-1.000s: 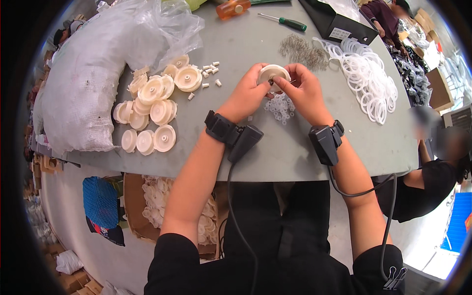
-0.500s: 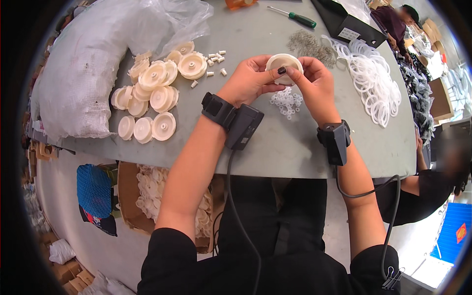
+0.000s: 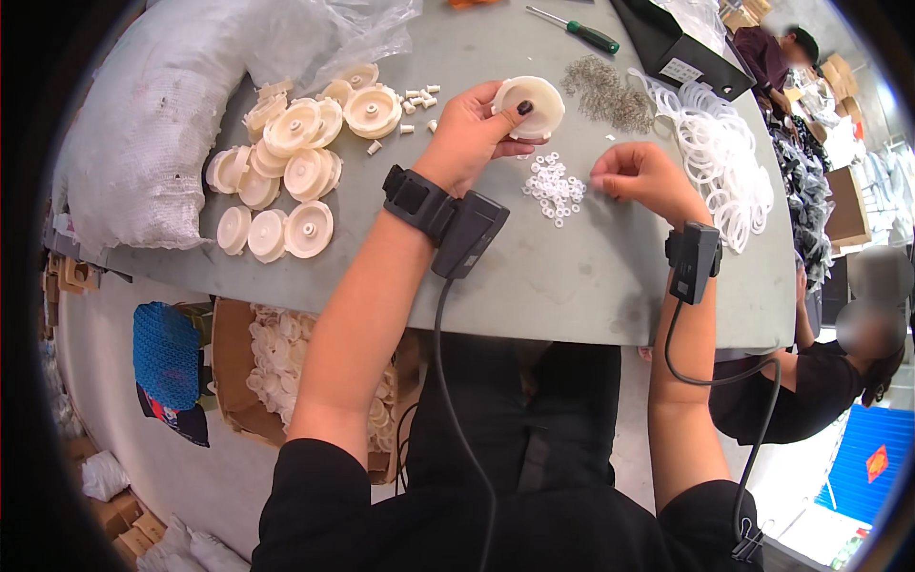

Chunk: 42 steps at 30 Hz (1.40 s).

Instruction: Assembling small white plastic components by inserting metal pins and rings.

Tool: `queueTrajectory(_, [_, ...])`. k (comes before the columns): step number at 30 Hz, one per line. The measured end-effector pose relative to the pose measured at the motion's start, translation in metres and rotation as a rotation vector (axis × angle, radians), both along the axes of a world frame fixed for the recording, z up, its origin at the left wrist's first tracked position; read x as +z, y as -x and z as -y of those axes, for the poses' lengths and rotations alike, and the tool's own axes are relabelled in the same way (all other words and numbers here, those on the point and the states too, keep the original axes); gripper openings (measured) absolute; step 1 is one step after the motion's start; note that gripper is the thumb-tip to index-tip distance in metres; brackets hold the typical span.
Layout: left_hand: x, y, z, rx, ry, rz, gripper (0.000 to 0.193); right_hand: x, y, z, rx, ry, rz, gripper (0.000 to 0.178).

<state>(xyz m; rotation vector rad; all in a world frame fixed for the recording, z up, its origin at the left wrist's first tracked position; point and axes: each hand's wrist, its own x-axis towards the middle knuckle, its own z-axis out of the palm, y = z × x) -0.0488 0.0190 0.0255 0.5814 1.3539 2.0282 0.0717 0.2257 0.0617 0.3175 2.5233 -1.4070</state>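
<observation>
My left hand [image 3: 467,138] grips a round cream plastic disc [image 3: 539,107] above the table, its thumb pressed on the disc's face. Just right of a small heap of white ring washers [image 3: 553,191], my right hand [image 3: 648,177] hovers low with thumb and fingertips pinched together. Whatever is between those fingertips, if anything, is too small to make out. Left of the left hand lie several more cream discs [image 3: 310,229], some stacked, with small white plastic pegs [image 3: 414,97] beside them.
A pile of thin metal springs [image 3: 610,95] and many translucent white rings [image 3: 724,162] lie at the right. Farther back are a green-handled screwdriver [image 3: 591,36] and a black box [image 3: 681,48]. A bulky white sack [image 3: 152,133] fills the left. Another person [image 3: 810,391] sits at right.
My right hand has let go of the disc and moved down and right, beside the washers. My left hand keeps the disc, shifted slightly left and up.
</observation>
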Motion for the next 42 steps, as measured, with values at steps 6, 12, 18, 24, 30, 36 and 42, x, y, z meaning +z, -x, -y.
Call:
queueTrajectory(6, [0.0,0.003,0.003,-0.057,-0.034,0.045,0.033,-0.007,0.002,0.005,0.094,-0.189,-0.037,0.013])
queueTrajectory(12, [0.0,0.004,0.003,-0.268,-0.174,0.077,0.035,-0.009,0.002,0.005,0.008,-0.073,-0.144,0.013])
queueTrajectory(18, [0.005,-0.003,0.007,-0.41,-0.244,0.062,0.042,-0.002,0.003,0.045,-0.214,0.217,-0.575,0.011])
queueTrajectory(24, [0.004,-0.006,0.011,-0.444,-0.204,0.043,0.042,-0.009,0.001,0.065,-0.261,0.336,-0.725,0.011])
queueTrajectory(30, [0.001,-0.005,0.01,-0.494,-0.288,0.044,0.039,-0.01,-0.002,0.069,-0.208,0.411,-0.779,0.014])
queueTrajectory(36, [-0.001,-0.008,0.009,-0.442,-0.246,0.05,0.046,-0.004,-0.008,0.067,-0.115,0.386,-0.717,0.015])
queueTrajectory(42, [0.002,-0.015,0.01,-0.421,-0.236,0.056,0.038,-0.006,-0.01,0.068,-0.081,0.408,-0.734,0.013])
